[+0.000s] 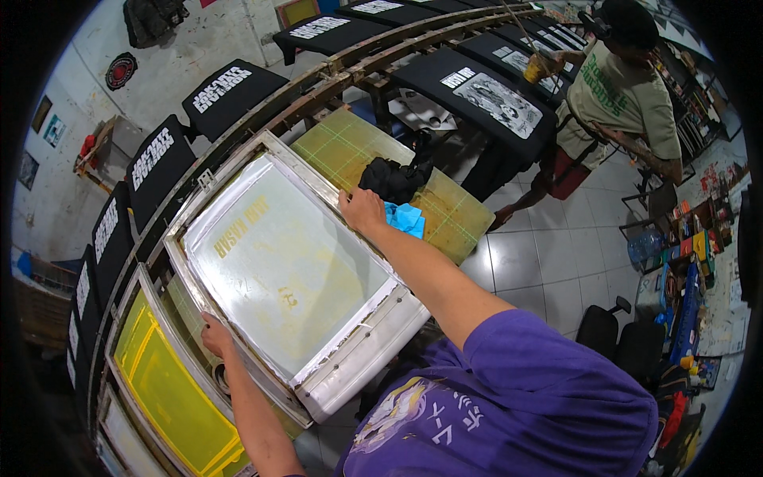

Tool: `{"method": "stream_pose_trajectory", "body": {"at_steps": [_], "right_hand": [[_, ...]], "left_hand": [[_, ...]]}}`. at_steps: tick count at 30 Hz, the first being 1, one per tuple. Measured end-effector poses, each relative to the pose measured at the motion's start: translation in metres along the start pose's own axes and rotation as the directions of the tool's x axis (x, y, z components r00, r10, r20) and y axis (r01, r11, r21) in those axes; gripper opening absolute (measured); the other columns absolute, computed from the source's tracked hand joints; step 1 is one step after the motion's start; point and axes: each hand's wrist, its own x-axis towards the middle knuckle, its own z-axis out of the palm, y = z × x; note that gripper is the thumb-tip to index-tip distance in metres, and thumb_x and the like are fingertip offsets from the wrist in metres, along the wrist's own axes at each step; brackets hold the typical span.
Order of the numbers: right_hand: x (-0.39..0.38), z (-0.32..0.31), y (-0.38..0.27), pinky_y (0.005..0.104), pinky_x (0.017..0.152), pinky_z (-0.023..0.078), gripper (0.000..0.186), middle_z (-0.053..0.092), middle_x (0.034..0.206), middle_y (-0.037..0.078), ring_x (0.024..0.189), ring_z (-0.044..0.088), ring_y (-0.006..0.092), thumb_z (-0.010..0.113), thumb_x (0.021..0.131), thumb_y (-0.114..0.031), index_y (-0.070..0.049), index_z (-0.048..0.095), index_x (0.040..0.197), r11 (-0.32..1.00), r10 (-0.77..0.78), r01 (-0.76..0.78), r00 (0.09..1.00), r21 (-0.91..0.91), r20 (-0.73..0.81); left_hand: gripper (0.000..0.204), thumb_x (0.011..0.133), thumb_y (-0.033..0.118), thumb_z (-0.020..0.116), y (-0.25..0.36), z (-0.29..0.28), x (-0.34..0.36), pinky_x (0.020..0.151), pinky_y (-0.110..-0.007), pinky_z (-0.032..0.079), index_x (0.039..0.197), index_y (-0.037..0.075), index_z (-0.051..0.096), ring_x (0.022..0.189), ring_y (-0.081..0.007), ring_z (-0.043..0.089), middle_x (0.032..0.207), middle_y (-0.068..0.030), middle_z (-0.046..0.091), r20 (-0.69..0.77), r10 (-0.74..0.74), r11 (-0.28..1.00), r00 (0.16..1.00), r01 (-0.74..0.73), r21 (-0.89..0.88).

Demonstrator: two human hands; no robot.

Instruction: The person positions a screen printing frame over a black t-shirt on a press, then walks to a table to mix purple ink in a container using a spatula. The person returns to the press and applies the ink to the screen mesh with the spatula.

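Observation:
A silk-screen printing frame (pixel 270 246) lies tilted before me, its pale mesh edged with white tape and bearing yellowish lettering and a small yellowish mark. My left hand (pixel 215 335) grips its left rail, fingers closed on the edge. My right hand (pixel 362 210) is closed on the opposite rail; its fingertips are partly hidden. Next to that hand, a crumpled black cloth (pixel 392 180) and a bright blue cloth (pixel 405 220) rest on a yellowish board with a green grid (pixel 457 215). A metal clamp bar (pixel 366 350) runs along the frame's near end.
A yellow-mesh screen (pixel 171 389) stands at the left. Black shirts on boards (pixel 226 94) line a curved rail (pixel 310 99). At the right, a person (pixel 616 95) holds a yellow cup (pixel 536 70) beside a printed black shirt (pixel 477 95). Black chairs (pixel 620 334) stand on the tiled floor.

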Motion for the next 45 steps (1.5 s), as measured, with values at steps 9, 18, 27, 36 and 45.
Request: {"method": "stream_pose_trajectory", "body": {"at_steps": [9, 18, 27, 36, 45], "right_hand": [[0.001, 0.001, 0.002, 0.0531, 0.088, 0.052, 0.051, 0.07, 0.097, 0.029, 0.096, 0.067, 0.0446, 0.051, 0.096, -0.045, 0.003, 0.071, 0.094, 1.0, 0.01, -0.01, 1.0, -0.002, 0.011], [-0.001, -0.003, -0.003, 0.0528, 0.09, 0.052, 0.051, 0.07, 0.098, 0.03, 0.099, 0.068, 0.045, 0.051, 0.097, -0.042, 0.006, 0.068, 0.102, 0.999, 0.014, -0.014, 1.0, -0.037, 0.002], [-0.002, -0.006, -0.005, 0.0527, 0.09, 0.053, 0.052, 0.07, 0.097, 0.03, 0.097, 0.069, 0.045, 0.052, 0.097, -0.042, 0.006, 0.071, 0.098, 1.0, 0.011, -0.011, 1.0, -0.028, 0.0], [-0.001, -0.005, -0.003, 0.0526, 0.089, 0.053, 0.052, 0.07, 0.096, 0.03, 0.096, 0.069, 0.0449, 0.051, 0.097, -0.042, 0.006, 0.071, 0.098, 1.0, -0.001, 0.002, 1.0, -0.025, 0.01], [-0.001, -0.004, -0.003, 0.0526, 0.089, 0.053, 0.052, 0.07, 0.097, 0.03, 0.097, 0.068, 0.0447, 0.052, 0.096, -0.043, 0.005, 0.072, 0.098, 1.0, 0.009, -0.009, 1.0, -0.021, 0.016]], "left_hand": [[0.081, 0.101, 0.061, 0.039, -0.001, 0.003, 0.0, 0.092, -0.056, 0.048, 0.097, -0.012, 0.072, 0.101, -0.0506, 0.063, 0.107, -0.0327, 0.068, -0.027, 0.022, 1.0, 0.999, -0.022, 0.001], [0.08, 0.101, 0.061, 0.039, -0.007, 0.007, 0.006, 0.092, -0.056, 0.047, 0.099, -0.012, 0.072, 0.101, -0.051, 0.063, 0.107, -0.0336, 0.068, -0.009, 0.039, 0.999, 0.999, -0.04, -0.02], [0.079, 0.101, 0.061, 0.039, -0.002, 0.004, 0.002, 0.091, -0.056, 0.048, 0.098, -0.011, 0.073, 0.1, -0.0513, 0.063, 0.106, -0.0332, 0.068, -0.034, 0.014, 1.0, 0.999, -0.014, -0.001], [0.08, 0.1, 0.062, 0.039, -0.002, 0.003, 0.003, 0.09, -0.056, 0.049, 0.1, -0.01, 0.073, 0.099, -0.05, 0.064, 0.106, -0.0321, 0.069, -0.024, 0.011, 1.0, 1.0, -0.011, 0.012], [0.079, 0.101, 0.061, 0.039, -0.004, 0.003, 0.004, 0.091, -0.056, 0.049, 0.103, -0.01, 0.073, 0.102, -0.0498, 0.064, 0.109, -0.0315, 0.069, 0.004, -0.002, 1.0, 1.0, 0.002, 0.004]]}}
